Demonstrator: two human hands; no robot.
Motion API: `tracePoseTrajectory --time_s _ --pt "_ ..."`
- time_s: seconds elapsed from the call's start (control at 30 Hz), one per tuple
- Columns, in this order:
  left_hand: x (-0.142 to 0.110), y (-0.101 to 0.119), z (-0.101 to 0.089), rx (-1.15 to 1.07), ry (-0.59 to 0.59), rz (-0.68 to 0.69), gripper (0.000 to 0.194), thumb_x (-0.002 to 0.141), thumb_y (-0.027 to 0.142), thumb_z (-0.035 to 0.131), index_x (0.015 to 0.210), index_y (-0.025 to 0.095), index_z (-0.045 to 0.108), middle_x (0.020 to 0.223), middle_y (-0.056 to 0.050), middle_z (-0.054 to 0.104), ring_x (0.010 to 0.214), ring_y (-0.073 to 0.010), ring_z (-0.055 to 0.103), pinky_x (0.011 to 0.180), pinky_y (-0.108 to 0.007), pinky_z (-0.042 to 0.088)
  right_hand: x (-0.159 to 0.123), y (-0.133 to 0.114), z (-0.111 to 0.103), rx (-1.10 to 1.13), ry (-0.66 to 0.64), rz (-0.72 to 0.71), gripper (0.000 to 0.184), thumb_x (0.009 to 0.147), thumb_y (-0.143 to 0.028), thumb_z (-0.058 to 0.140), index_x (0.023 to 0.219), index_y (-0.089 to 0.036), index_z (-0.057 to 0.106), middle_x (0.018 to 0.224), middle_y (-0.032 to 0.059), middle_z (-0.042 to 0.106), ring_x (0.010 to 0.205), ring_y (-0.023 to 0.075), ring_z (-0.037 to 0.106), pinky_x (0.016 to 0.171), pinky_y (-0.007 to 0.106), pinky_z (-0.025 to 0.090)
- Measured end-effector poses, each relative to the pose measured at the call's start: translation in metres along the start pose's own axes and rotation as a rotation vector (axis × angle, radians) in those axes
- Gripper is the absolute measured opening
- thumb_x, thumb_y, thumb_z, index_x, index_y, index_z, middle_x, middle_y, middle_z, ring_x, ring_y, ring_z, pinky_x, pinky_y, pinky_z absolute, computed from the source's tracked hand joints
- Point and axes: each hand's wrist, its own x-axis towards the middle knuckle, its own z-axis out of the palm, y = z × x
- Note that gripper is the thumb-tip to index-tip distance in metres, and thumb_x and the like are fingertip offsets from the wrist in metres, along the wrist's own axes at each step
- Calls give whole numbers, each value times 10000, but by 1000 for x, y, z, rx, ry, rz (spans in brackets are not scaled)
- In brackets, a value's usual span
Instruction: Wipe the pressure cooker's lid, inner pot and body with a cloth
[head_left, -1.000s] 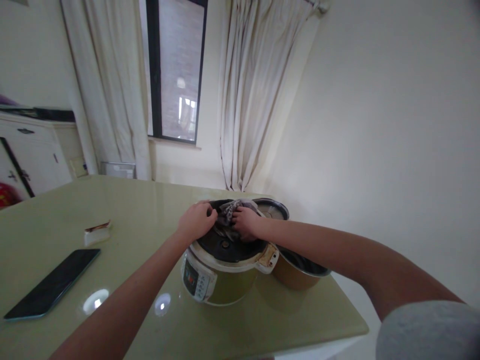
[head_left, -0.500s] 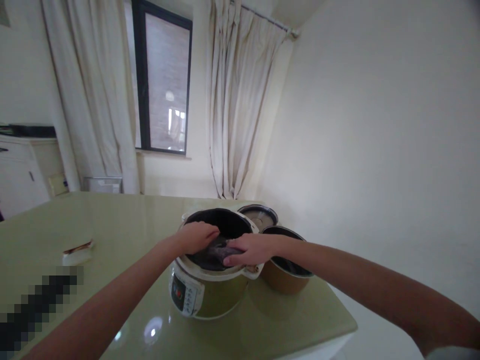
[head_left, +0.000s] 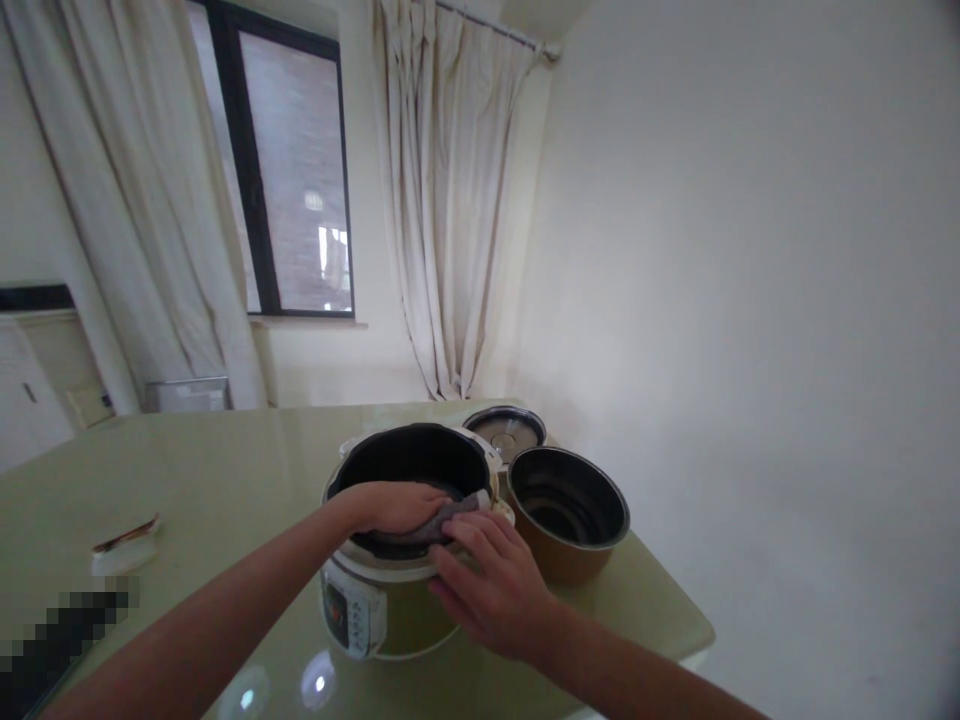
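An electric pressure cooker (head_left: pixel 420 620) stands on the table with its lid off and its dark cavity showing. My left hand (head_left: pixel 401 507) reaches into the mouth of the cavity, palm down, closed over a grey cloth (head_left: pixel 427 530). The cloth lies bunched along the near right part of the opening, one end sticking up by the rim. Over the front right rim, my right hand (head_left: pixel 491 580) has its fingertips bent onto the same cloth, the thumb side lower and to the left. Fingers of my left hand are partly hidden.
Right of the cooker is a brown inner pot (head_left: pixel 570 560) with a dark inside. Behind it lies a round lid (head_left: pixel 506 430). A small white packet (head_left: pixel 124 550) rests on the left of the green table (head_left: pixel 247 460). The table's right edge runs beside the pot.
My right hand has drawn back from inside the cooker to its front rim, uncovering the pot. My left hand has gone further across the opening onto the cloth. The view has shifted slightly.
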Motion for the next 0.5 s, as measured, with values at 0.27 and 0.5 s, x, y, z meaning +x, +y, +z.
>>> tracePoseTrajectory --time_s 0.27,0.5 --pt "-26 -18 -22 440 33 -304 403 821 483 767 1111 209 822 1102 -211 806 1144 -417 713 1051 -583 468 -31 7 23 34 79 199 588 973 -444 659 1465 -143 544 1350 173 707 1298 323 633 1115 510 507" --pt "-40 -17 -30 18 -291 -225 717 939 818 363 904 284 841 927 -114 813 896 -301 761 787 -379 528 -11 14 19 178 71 253 393 918 -521 727 1160 -221 655 1048 89 748 1036 278 682 1009 476 539"
